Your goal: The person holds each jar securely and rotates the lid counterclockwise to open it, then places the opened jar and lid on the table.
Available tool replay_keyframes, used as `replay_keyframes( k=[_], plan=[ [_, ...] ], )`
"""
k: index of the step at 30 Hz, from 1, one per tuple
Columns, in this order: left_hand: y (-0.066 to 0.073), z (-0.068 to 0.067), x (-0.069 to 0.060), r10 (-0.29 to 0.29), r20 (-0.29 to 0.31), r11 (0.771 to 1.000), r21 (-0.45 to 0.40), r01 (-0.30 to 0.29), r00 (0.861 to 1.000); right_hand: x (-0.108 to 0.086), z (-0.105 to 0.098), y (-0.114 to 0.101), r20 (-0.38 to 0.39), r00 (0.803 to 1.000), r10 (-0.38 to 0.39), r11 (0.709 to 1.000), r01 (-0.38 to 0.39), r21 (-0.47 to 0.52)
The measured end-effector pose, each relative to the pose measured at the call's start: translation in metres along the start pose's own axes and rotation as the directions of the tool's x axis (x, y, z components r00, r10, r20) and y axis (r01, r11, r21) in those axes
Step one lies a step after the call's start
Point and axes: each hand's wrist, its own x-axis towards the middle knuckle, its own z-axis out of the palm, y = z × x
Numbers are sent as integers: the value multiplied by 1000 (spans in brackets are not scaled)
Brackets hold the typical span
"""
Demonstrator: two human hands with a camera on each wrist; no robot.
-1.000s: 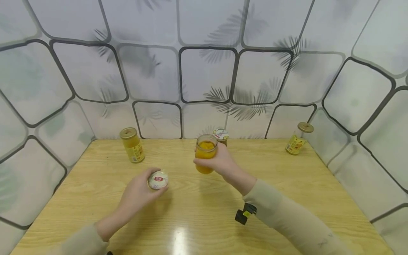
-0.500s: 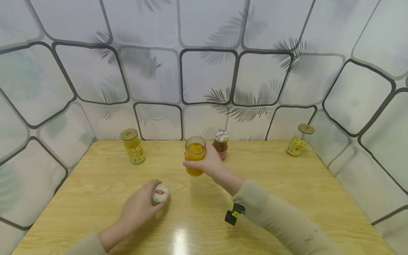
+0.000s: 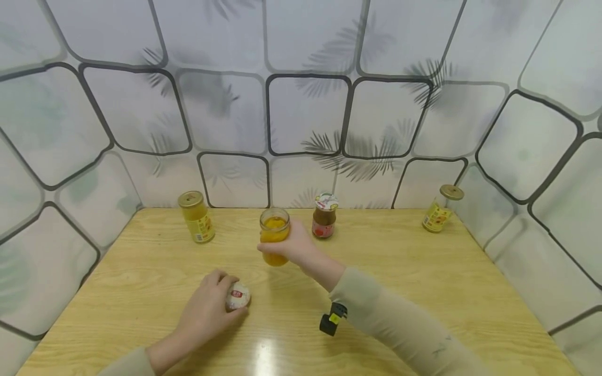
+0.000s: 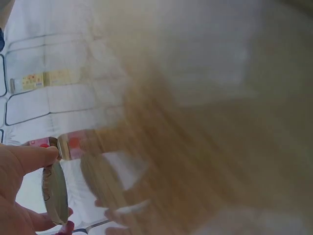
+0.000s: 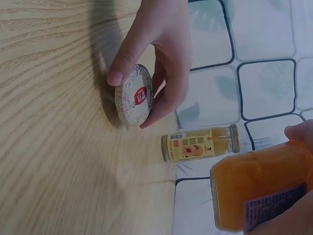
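In the head view my left hand (image 3: 204, 313) pinches a white lid with a red mark (image 3: 238, 295) by its edge, low over the table. My right hand (image 3: 301, 245) grips an uncapped glass jar of orange contents (image 3: 275, 235), up and to the right of the lid. The right wrist view shows the lid (image 5: 134, 95) between thumb and fingers of the left hand (image 5: 164, 44), just above the wood, and the orange jar (image 5: 259, 181) in the right hand. In the left wrist view the lid (image 4: 55, 193) appears edge-on; much there is blurred.
A gold-lidded yellow jar (image 3: 197, 218) stands at the back left of the wooden table (image 3: 376, 250). Behind the right hand is a small brown jar with a white patterned lid (image 3: 324, 216). Another gold-lidded jar (image 3: 437, 211) stands back right, near the patterned wall (image 3: 310, 115).
The orange jar in my right hand has moved left and slightly nearer, uncovering the brown jar. My left hand has carried the lid nearer and lower, with its fingers now drawn in around the edge.
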Motion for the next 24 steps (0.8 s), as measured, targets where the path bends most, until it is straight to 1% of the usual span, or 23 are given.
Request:
replay_keyframes(
  k=[5,10,19,24],
  plan=[
    [-1,1,0,-29,23,1000,9,29,999,3,11,4,-4,1000,20,999,-21,-40],
    [-2,2,1,-42,35,999,3,42,999,5,20,9,2,1000,20,999,-20,-43],
    [-3,3,0,-24,11,1000,12,24,1000,10,35,21,0,1000,25,1000,-25,-17],
    [-3,4,-1,-18,0,1000,21,18,1000,16,44,26,0,1000,8,1000,-8,-12]
  ],
)
